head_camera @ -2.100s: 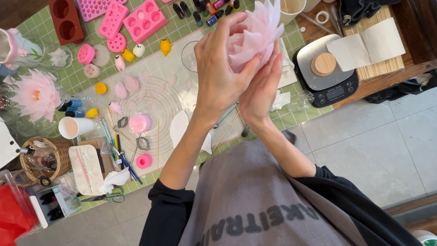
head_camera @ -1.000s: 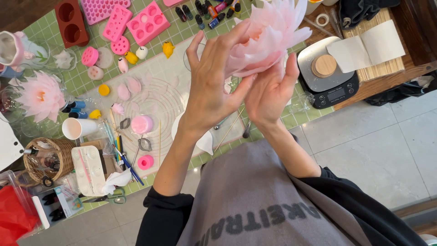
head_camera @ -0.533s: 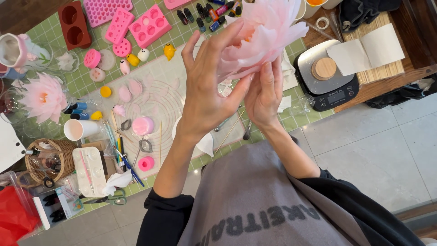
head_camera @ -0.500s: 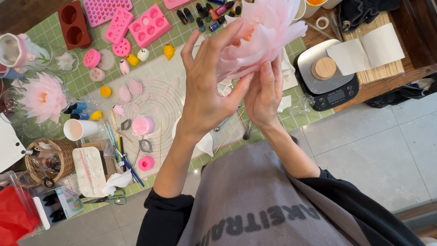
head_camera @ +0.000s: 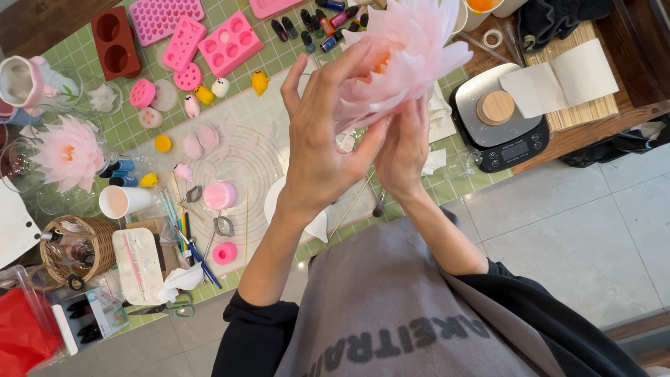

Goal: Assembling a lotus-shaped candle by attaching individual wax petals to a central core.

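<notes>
Up above the green grid mat (head_camera: 132,129) we've got the pink petal flower (head_camera: 405,52) lifted clear of the clutter, which makes sense since those thin petals would crush against anything on the table. Our left hand (head_camera: 317,146) cups it from underneath with fingers spread wide and only loosely curled, thumb pressing into the lower petals. Our right hand (head_camera: 405,150) sits just beside it, fingers closed in a pinch on the base of the flower, so both are actually holding it.

Room-wise it's tight: the kitchen scale (head_camera: 499,126) with its wooden disc is near on the right, pink silicone moulds (head_camera: 230,43) and little dye bottles (head_camera: 328,21) crowd the far edge. The white round-marked work mat (head_camera: 244,150) right below the hands is the barest patch. A second finished flower (head_camera: 70,150) sits well apart on the left, near the wicker basket (head_camera: 77,248).
</notes>
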